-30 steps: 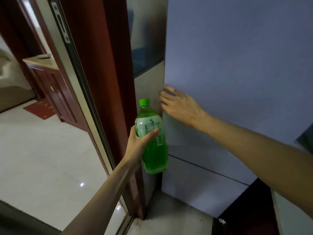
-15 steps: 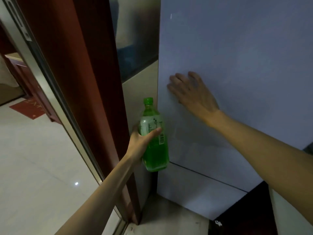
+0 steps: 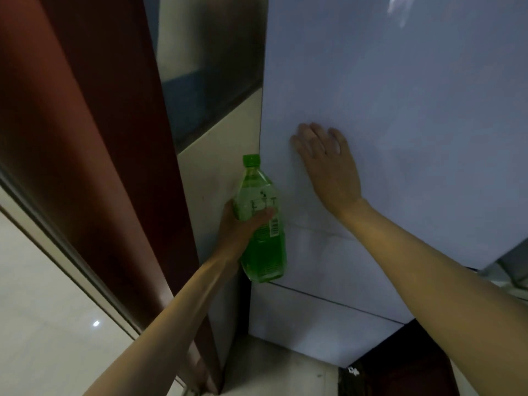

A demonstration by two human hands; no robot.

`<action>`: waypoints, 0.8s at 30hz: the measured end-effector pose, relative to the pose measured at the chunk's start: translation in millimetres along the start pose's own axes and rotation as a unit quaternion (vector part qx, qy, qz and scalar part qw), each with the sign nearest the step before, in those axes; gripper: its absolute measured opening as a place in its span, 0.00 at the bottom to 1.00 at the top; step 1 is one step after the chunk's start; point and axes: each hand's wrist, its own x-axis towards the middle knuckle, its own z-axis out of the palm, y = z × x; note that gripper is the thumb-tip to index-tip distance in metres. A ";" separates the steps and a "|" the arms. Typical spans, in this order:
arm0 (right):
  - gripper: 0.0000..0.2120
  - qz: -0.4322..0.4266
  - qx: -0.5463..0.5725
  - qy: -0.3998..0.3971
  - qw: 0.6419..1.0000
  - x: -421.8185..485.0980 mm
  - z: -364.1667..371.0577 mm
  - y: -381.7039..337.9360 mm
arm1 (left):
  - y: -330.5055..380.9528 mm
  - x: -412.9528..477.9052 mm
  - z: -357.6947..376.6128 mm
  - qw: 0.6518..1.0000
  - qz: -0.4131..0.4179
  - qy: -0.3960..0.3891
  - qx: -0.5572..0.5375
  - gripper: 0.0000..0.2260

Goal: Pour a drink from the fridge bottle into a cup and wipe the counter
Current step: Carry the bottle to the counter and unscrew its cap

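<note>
My left hand [image 3: 238,228] grips a green plastic bottle [image 3: 261,224] with a green cap and a white label, held upright just left of the fridge. The bottle is about half full of green drink. My right hand [image 3: 325,164] lies flat with straight fingers on the pale grey fridge door [image 3: 400,110], pressing near its left edge. No cup and no counter are in view.
A dark red door frame [image 3: 94,138] stands on the left, with a tiled wall [image 3: 217,138] between it and the fridge. A lower fridge drawer front [image 3: 308,324] sits under the door. Pale floor tiles [image 3: 43,310] spread to the left.
My right hand slid from the door's left edge onto its flat face. The view swung right and closer to the fridge. The bottle stays in my left hand.
</note>
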 end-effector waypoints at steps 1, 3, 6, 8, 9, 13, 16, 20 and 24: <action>0.27 0.002 -0.001 -0.006 1.000 -2.2 5.3 1.9 | -1.3 2.8 -0.9 1.000 -0.003 -0.004 -0.003 0.23; 0.26 0.007 0.001 0.001 1.000 -5.1 13.0 3.2 | -2.9 7.7 -1.8 1.000 -0.002 -0.009 -0.008 0.17; 0.24 0.016 0.019 0.017 1.000 -7.4 16.6 1.3 | -2.9 12.9 -1.4 1.000 -0.011 -0.013 -0.006 0.14; 0.24 0.014 0.022 0.020 0.999 -8.3 18.0 0.9 | -1.9 15.4 0.5 1.000 -0.012 -0.027 0.003 0.23; 0.24 0.013 0.021 0.019 1.000 -8.2 19.1 0.9 | -1.4 16.1 1.8 0.999 -0.015 -0.029 0.004 0.29; 0.24 0.012 0.029 -0.004 1.000 -9.6 20.6 2.2 | -3.4 17.3 6.7 0.999 -0.033 -0.011 -0.010 0.27; 0.28 0.012 0.052 -0.054 0.997 -9.2 11.6 5.8 | -3.8 17.3 9.6 1.000 -0.025 -0.008 0.004 0.25; 0.26 0.073 0.168 -0.065 0.981 -11.1 -3.0 -3.2 | -3.2 14.5 18.0 0.999 0.008 -0.029 0.046 0.22; 0.18 0.198 0.277 -0.050 0.939 -43.9 -17.9 -6.9 | 2.7 10.2 32.9 0.992 0.048 -0.071 0.094 0.16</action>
